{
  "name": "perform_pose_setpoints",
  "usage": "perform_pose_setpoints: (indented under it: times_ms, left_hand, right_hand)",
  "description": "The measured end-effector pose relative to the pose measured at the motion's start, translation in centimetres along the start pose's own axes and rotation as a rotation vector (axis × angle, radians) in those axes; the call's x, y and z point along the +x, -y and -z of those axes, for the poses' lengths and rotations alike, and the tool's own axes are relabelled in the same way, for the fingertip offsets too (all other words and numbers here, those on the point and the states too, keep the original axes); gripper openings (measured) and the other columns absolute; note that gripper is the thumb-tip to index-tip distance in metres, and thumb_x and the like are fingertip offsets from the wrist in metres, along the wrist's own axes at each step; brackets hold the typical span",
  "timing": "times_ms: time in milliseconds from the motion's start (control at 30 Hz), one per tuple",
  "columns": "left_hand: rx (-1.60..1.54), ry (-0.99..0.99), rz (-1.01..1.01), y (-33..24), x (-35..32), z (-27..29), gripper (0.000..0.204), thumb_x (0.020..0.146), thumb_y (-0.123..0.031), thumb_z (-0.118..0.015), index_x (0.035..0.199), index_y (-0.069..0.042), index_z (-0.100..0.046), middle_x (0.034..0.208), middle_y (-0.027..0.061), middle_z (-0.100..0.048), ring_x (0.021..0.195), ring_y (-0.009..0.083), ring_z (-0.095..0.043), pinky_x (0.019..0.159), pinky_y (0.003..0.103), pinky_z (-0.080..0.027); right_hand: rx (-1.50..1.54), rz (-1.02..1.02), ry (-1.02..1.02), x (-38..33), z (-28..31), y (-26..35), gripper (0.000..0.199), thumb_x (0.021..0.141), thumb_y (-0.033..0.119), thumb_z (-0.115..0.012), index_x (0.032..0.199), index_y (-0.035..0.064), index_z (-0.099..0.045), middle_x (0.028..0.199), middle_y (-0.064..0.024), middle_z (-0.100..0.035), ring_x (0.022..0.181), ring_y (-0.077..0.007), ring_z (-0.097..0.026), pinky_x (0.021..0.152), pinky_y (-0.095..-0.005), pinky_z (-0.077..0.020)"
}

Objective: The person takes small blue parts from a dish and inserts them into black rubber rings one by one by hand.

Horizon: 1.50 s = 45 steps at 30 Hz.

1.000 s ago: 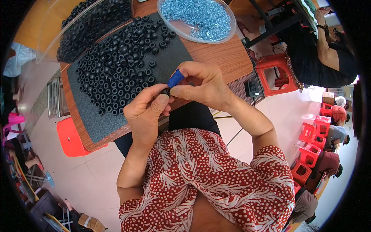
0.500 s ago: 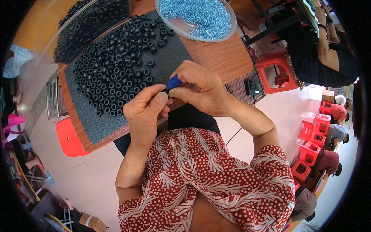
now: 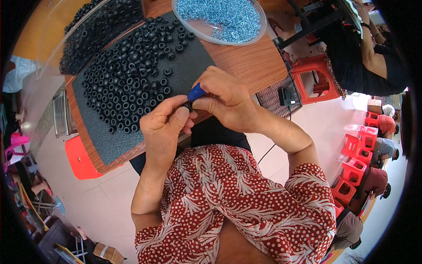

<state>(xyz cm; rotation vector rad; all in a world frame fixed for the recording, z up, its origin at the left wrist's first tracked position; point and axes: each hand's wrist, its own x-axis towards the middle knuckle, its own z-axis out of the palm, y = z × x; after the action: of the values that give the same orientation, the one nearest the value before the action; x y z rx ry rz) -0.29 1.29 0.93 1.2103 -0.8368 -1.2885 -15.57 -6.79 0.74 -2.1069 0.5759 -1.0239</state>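
My left hand (image 3: pixel 162 125) pinches a small black round part (image 3: pixel 188 105) between thumb and index finger, just off the near edge of the mat. Against it, from the right, presses my right hand (image 3: pixel 233 102), its thumb and index finger closed together. A blue cover (image 3: pixel 196 92) wraps the tip of my right index finger. Whatever those right fingers grip is hidden. Beyond the hands, many black ring-shaped parts (image 3: pixel 132 83) lie spread over a dark grey textured mat (image 3: pixel 107 147).
A clear tub (image 3: pixel 101 35) of similar black parts stands at the far left. A clear round container (image 3: pixel 183 26) of small shiny bluish rings sits at the far edge of the wooden table (image 3: pixel 246 59). Red stools (image 3: pixel 314 81) and other people are to the right.
The blue-covered fingertip has tilted slightly over the black part, and my right hand has shifted a little. My left hand keeps its pinch almost unmoved. The whole view has shifted slightly.
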Motion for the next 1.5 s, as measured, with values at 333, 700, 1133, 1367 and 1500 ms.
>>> perform_pose_setpoints:
  times_ms: [333,700,1133,1367,1500]
  left_hand:
    - [-0.012,0.030,0.058,0.1,0.1,0.0,0.018,0.086,-0.010,-0.059,0.097,0.005,-0.061,0.073,0.0075,-0.063,0.057,0.0066,-0.055,0.049,0.017,-0.044]
    - [-0.135,0.025,0.090,0.5,0.4,-0.4,0.014,0.082,-0.010,-0.062,0.087,0.004,-0.062,0.065,0.0061,-0.060,0.048,0.0064,-0.050,0.043,0.017,-0.038]
    - [-0.279,-0.119,0.074,0.7,0.8,-1.2,0.013,0.085,-0.009,-0.057,0.083,0.004,-0.061,0.063,0.0036,-0.058,0.050,0.0070,-0.050,0.046,0.019,-0.040]
    - [-0.215,-0.082,0.047,0.9,0.9,-1.2,0.013,0.085,-0.009,-0.057,0.083,0.004,-0.061,0.063,0.0051,-0.060,0.051,0.0083,-0.053,0.049,0.020,-0.043]
    - [-0.252,-0.083,0.049,0.7,1.0,-1.1,0.013,0.086,-0.009,-0.057,0.084,0.004,-0.061,0.063,0.0066,-0.061,0.052,0.0099,-0.055,0.051,0.021,-0.044]
  right_hand:
    - [-0.088,0.038,0.033,0.1,0.4,0.3,0.018,0.066,0.002,-0.068,0.077,0.0003,-0.053,0.075,-0.0088,-0.055,0.071,-0.0257,-0.053,0.059,-0.0327,-0.0432]
    - [-0.045,0.032,-0.074,-0.6,-0.1,0.8,0.015,0.065,-0.002,-0.064,0.073,0.0002,-0.051,0.072,-0.0106,-0.051,0.068,-0.0294,-0.049,0.058,-0.0362,-0.0395]
    - [-0.243,0.119,0.013,-0.6,-0.5,0.3,0.036,0.062,0.014,-0.075,0.086,-0.0033,-0.054,0.080,-0.0123,-0.054,0.069,-0.0268,-0.051,0.055,-0.0323,-0.0424]
    - [-0.451,0.238,0.003,-0.4,-1.5,-0.3,0.028,0.062,0.018,-0.069,0.076,0.0014,-0.051,0.071,-0.0104,-0.049,0.067,-0.0266,-0.047,0.057,-0.0360,-0.0395]
    - [-0.411,0.173,0.039,-0.4,-1.6,-0.1,0.027,0.062,0.018,-0.069,0.074,0.0017,-0.051,0.070,-0.0103,-0.049,0.068,-0.0265,-0.048,0.058,-0.0360,-0.0396]
